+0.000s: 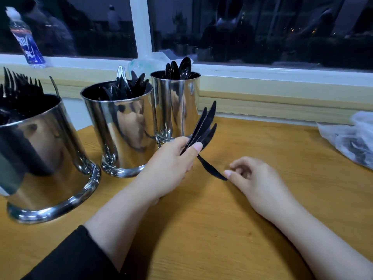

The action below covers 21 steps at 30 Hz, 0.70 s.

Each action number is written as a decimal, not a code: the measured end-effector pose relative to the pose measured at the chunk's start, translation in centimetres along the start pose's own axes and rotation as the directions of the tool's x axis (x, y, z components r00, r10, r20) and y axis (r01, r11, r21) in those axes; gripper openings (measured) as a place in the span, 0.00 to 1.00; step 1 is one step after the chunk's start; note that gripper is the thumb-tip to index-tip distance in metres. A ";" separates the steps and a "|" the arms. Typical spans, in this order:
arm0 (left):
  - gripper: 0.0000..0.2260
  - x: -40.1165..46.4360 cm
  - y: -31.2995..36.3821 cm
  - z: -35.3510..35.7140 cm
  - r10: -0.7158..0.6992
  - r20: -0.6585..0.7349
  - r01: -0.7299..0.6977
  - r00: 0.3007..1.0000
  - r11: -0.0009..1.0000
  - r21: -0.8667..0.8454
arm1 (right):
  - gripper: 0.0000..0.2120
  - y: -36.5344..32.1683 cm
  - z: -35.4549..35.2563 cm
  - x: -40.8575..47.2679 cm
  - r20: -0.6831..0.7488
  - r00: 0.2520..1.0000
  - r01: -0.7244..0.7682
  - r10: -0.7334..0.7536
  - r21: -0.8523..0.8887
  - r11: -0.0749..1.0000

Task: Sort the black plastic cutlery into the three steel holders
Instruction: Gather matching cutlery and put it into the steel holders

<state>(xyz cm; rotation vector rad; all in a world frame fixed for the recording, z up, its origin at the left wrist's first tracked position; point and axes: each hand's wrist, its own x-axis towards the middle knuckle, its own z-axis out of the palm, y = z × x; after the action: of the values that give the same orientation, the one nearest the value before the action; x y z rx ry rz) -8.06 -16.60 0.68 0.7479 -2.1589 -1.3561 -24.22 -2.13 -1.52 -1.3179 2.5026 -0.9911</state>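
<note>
Three steel holders stand at the left of the wooden table (232, 229). The near left holder (46, 158) has forks, the middle holder (123, 130) has knives, and the far holder (177, 106) has spoons. In front of the spoon holder, my left hand (171, 166) grips several black knives (203, 128), fanned with their blades pointing up. One more black knife (212, 168) slants down from under that hand to the table. My right hand (254, 180) has its fingers curled and pinches the lower tip of this knife.
A crumpled clear plastic bag (351, 142) lies at the table's right edge. A water bottle (26, 41) leans on the window sill at far left. Another clear bag (149, 61) sits on the sill behind the holders.
</note>
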 end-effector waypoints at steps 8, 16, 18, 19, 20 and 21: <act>0.14 0.3 -0.1 -0.2 -0.011 -0.064 0.015 0.998 0.997 0.070 | 0.13 -3.0 1.6 1.9 0.126 0.986 -0.075 0.107 -0.237 0.969; 0.14 0.0 0.4 -0.2 0.027 -0.053 -0.019 0.998 0.988 0.152 | 0.10 -2.9 1.2 2.0 0.121 0.978 -0.142 0.172 -0.220 0.965; 0.14 -0.1 0.5 -0.1 0.028 -0.046 -0.021 0.999 0.989 0.143 | 0.10 -3.0 1.0 2.2 0.139 0.972 -0.155 0.188 -0.218 0.964; 0.15 -0.1 0.5 -0.1 0.029 -0.041 -0.022 0.999 0.988 0.150 | 0.10 -3.1 0.8 2.3 0.157 0.967 -0.163 0.199 -0.219 0.962; 0.15 -0.1 0.5 -0.1 0.029 -0.039 -0.023 0.999 0.987 0.160 | 0.08 -3.2 0.6 2.4 0.175 0.962 -0.167 0.208 -0.223 0.960; 0.16 -0.1 0.4 -0.1 0.030 -0.042 -0.022 0.999 0.985 0.168 | 0.06 -3.3 0.5 2.6 0.191 0.958 -0.167 0.213 -0.231 0.958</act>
<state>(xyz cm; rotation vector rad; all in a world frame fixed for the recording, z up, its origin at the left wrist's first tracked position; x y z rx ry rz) -8.04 -16.45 1.12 0.8019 -2.2603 -1.1441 -23.35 -5.70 0.50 -1.1350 2.5605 -0.5215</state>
